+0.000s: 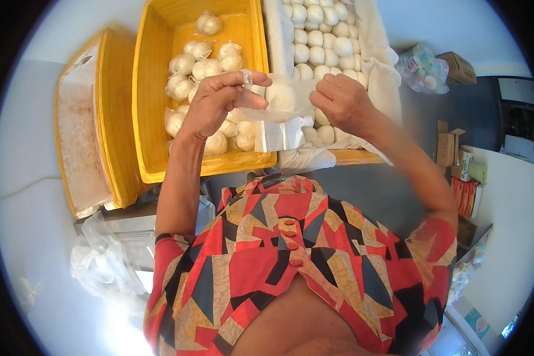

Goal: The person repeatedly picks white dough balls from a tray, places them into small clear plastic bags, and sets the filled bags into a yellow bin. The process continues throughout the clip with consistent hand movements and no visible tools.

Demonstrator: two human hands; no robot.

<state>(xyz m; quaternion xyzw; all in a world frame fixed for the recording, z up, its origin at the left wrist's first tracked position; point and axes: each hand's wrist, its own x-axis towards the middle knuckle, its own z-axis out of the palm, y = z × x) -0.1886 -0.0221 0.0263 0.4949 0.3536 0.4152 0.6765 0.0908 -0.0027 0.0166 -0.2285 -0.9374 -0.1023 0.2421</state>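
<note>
Two hands, one clear bag, one white bun inside.

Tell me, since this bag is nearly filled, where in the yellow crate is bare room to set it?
The yellow crate shows bare floor along its far end, beside the lone bagged bun, and a strip down its left wall. Its near half under the left hand is crowded with bagged buns.

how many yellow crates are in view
2. One yellow crate sits ahead of the left hand, holding bagged buns. A second crate lies tipped on its side further left. Others may be hidden.
</note>
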